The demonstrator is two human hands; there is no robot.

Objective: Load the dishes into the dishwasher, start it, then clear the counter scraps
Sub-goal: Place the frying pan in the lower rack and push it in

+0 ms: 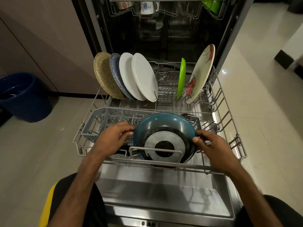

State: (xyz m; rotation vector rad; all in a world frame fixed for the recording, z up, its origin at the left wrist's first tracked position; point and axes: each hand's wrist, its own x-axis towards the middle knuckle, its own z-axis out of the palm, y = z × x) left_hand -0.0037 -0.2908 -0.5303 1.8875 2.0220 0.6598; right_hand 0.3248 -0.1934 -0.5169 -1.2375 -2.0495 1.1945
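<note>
At six o'clock of the grey wire rack (pixel 229 122), left hand (pixel 113 138) and right hand (pixel 211 145) grip a round teal metal pan (pixel 155 125). Round plates (pixel 144 76) stand at twelve o'clock; starting and scraps likely remain.

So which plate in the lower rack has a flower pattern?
The large cream plate at the row's right end, beside the green plate; the others are speckled or plain.

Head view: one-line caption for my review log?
Left hand and right hand hold a teal pan on edge in the lower rack, six plates standing behind.
</note>
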